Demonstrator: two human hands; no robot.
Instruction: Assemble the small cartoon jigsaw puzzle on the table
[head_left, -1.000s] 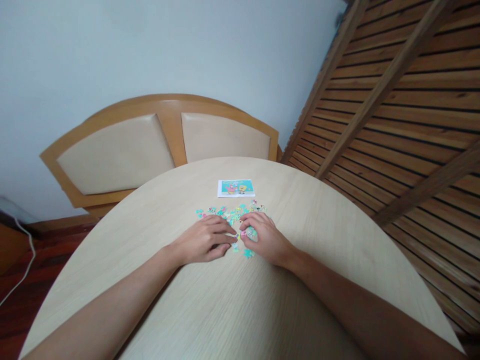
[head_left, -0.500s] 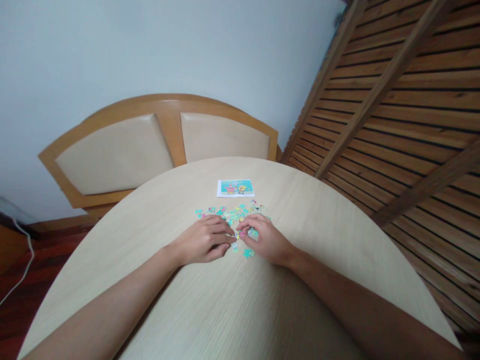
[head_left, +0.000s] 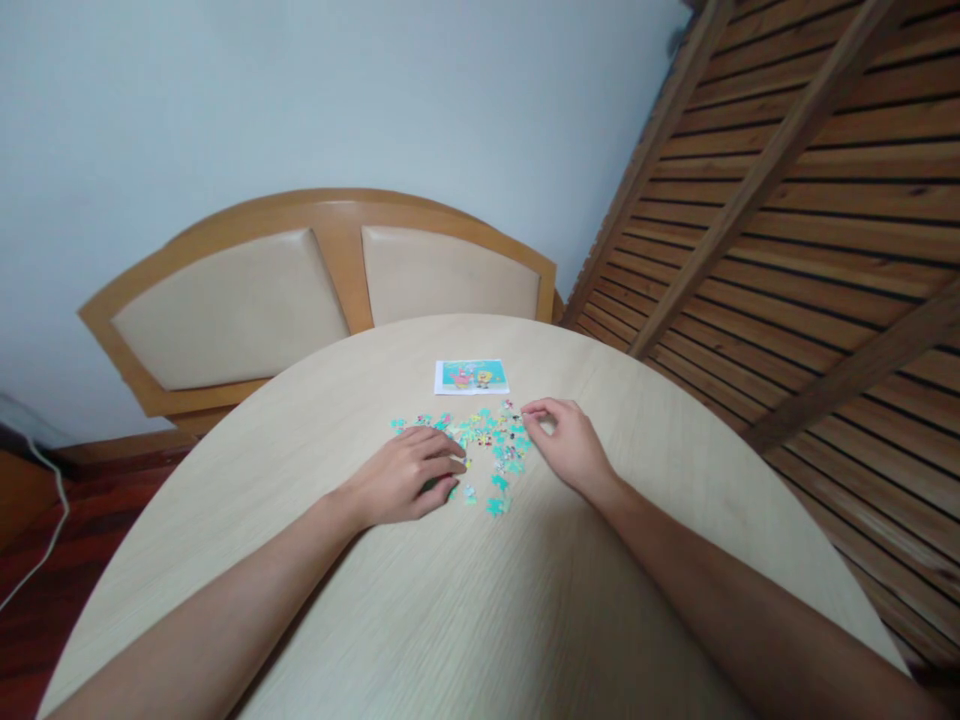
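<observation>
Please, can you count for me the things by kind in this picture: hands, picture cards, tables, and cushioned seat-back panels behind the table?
Hands: 2 (left hand, right hand)
Picture card: 1
Round table: 1
Cushioned panels: 2 (left panel, right panel)
Total: 6
The loose puzzle pieces are too small to count.

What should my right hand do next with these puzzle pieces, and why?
Probably pinch the loose piece at the far right edge of the puzzle pieces. Your right hand already sits there, thumb and forefinger curled together at that corner, though whether they grip a piece is too small to tell. Your left hand rests flat on the near left pieces, and the reference picture lies beyond.
</observation>
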